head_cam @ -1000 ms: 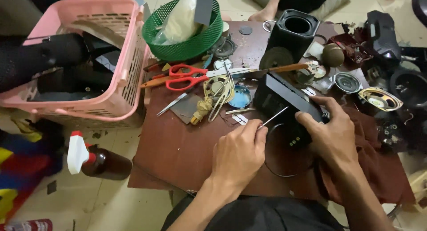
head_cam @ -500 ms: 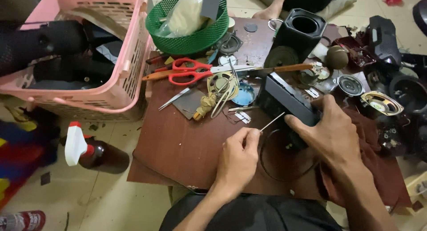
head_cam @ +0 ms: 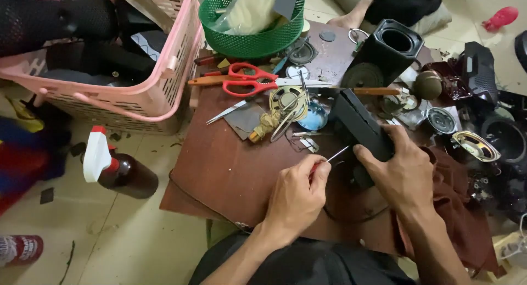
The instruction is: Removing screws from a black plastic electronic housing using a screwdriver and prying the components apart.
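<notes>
The left hand is closed around a thin screwdriver, fingers pinched together on its handle, the metal shaft slanting up and to the right so that its tip meets the near edge of a black box. The right hand lies over the near right end of that box, fingers and thumb clamped on it, holding it tilted on the brown board that serves as the work surface. The box sits right of the board's middle, just near of a wooden-handled tool lying crosswise. Left of the box, close by, lie a small round speaker, a knot of tan cord, a blue disc and a flat grey blade. Farther off, red-handled scissors rest on the far part of the board, touching a green mesh basket that holds a pale bag. A tall black speaker case stands upright at the far right of the board. To the right, on dark red cloth, loose speaker parts are scattered. A pink plastic basket stands to the far left on the floor, and a brown spray bottle with a white and red head lies near it, well apart from the hands
</notes>
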